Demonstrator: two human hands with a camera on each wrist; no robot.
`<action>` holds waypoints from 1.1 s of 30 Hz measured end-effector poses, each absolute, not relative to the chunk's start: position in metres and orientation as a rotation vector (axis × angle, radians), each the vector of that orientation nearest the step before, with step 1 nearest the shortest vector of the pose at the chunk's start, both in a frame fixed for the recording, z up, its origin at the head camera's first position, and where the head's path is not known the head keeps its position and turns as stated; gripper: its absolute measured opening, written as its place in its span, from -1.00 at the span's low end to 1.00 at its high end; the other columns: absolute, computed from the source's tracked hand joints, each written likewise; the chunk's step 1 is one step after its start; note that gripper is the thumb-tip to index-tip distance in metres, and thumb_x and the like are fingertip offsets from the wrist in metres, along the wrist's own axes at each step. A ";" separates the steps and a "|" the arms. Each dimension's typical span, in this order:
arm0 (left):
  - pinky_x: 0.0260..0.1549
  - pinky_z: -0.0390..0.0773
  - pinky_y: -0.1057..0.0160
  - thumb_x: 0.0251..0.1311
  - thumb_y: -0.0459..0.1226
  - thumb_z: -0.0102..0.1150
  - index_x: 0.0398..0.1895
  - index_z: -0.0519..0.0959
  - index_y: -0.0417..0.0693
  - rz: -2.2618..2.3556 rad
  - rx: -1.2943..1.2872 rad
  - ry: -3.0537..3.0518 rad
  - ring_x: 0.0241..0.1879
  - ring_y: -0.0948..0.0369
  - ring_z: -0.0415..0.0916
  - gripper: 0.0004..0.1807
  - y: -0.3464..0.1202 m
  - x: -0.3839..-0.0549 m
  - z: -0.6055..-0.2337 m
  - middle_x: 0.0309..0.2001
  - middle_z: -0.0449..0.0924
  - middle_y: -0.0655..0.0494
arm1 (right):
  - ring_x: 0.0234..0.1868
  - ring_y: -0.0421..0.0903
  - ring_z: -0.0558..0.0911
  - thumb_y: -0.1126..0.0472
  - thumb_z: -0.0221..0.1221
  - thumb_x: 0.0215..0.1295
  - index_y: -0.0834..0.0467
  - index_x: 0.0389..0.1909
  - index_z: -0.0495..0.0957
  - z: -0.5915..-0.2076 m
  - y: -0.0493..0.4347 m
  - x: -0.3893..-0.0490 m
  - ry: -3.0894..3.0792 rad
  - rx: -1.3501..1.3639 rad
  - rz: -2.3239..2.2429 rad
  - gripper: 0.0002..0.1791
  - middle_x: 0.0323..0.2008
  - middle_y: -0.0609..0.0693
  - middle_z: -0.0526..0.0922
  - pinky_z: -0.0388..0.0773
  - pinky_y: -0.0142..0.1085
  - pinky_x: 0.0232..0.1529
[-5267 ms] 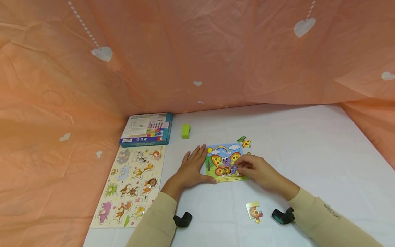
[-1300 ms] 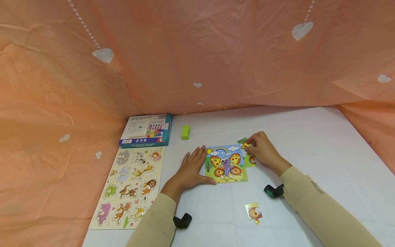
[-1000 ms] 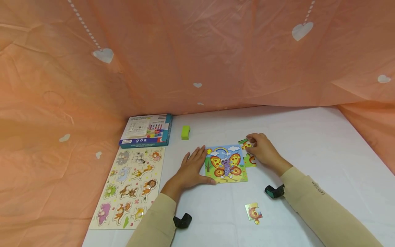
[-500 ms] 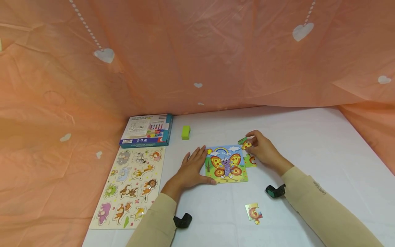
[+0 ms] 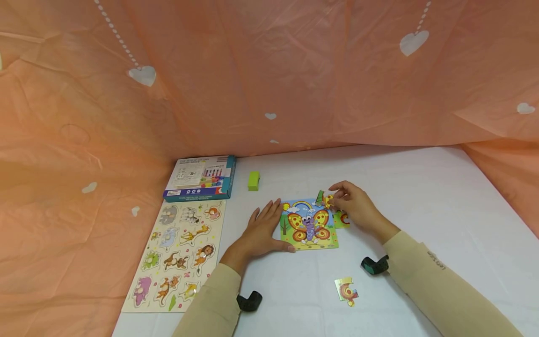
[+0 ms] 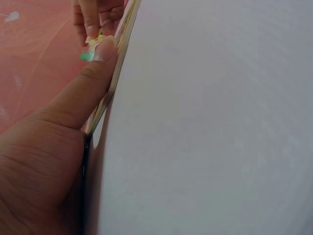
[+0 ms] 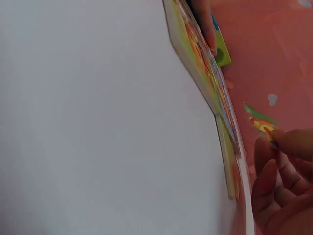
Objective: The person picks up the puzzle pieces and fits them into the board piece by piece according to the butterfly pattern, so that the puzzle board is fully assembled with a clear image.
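Note:
A square butterfly puzzle (image 5: 309, 227) lies on the white table. My left hand (image 5: 263, 229) rests along its left side with fingers spread, the thumb at the near left corner. In the left wrist view the thumb (image 6: 78, 98) lies over the board's edge. My right hand (image 5: 360, 208) pinches a small puzzle piece (image 5: 326, 200), green with a yellow and red wing pattern, above the board's far right corner. The right wrist view shows this piece (image 7: 261, 122) raised between thumb and fingers. Another puzzle piece (image 5: 343, 220), green and red, sticks out at the board's right edge.
A loose puzzle piece (image 5: 347, 291) lies nearer me, right of the middle. To the left are an animal peg board (image 5: 219, 208) and, behind it, a flat cardboard box (image 5: 200, 175). A green block (image 5: 254, 181) stands behind the board. An orange curtain (image 5: 294, 70) closes the back.
My right hand moved from over the butterfly to the far right, took up the wing piece there, then turned it and brought it left over the board's corner. The left hand stayed put.

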State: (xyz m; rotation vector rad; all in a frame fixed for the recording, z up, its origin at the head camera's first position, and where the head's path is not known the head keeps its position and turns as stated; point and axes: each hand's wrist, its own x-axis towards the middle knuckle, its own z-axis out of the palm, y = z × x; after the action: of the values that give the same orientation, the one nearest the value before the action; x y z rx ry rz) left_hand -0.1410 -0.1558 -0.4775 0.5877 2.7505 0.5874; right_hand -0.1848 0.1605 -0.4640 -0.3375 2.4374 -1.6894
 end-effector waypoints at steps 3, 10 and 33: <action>0.61 -0.44 -0.05 0.04 0.40 0.54 0.81 -0.09 -0.03 0.594 0.584 2.748 0.73 0.15 -0.44 0.47 -0.156 -0.141 -0.478 0.79 -0.29 0.15 | -0.23 0.03 0.72 0.39 0.21 0.60 0.37 0.23 0.55 -0.462 0.152 -0.181 2.381 -0.380 -1.719 -0.72 -0.18 0.17 0.62 0.64 -0.32 -0.29; 0.61 -0.44 -0.06 0.06 0.41 0.52 0.81 -0.10 -0.03 0.592 0.591 2.746 0.73 0.15 -0.44 0.46 -0.156 -0.142 -0.478 0.79 -0.30 0.16 | -0.24 0.01 0.70 0.38 0.22 0.60 0.35 0.10 0.65 -0.460 0.131 -0.170 2.269 -0.441 -1.679 -0.82 -0.17 0.13 0.72 0.70 -0.28 -0.24; 0.61 -0.44 -0.08 0.08 0.43 0.49 0.81 -0.09 -0.03 0.571 0.613 2.755 0.73 0.14 -0.45 0.45 -0.158 -0.142 -0.479 0.79 -0.30 0.15 | 0.01 0.00 0.67 0.35 0.32 0.49 0.27 0.11 0.74 -0.456 0.092 -0.152 2.636 -1.010 -1.113 -0.75 0.01 0.03 0.74 0.63 0.00 0.14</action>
State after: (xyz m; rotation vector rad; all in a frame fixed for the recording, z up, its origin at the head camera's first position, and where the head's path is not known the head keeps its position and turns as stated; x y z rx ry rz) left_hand -0.1419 -0.1577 -0.4795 0.6135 2.7551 0.5706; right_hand -0.1518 0.0920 -0.4562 -1.0103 2.6364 -1.1134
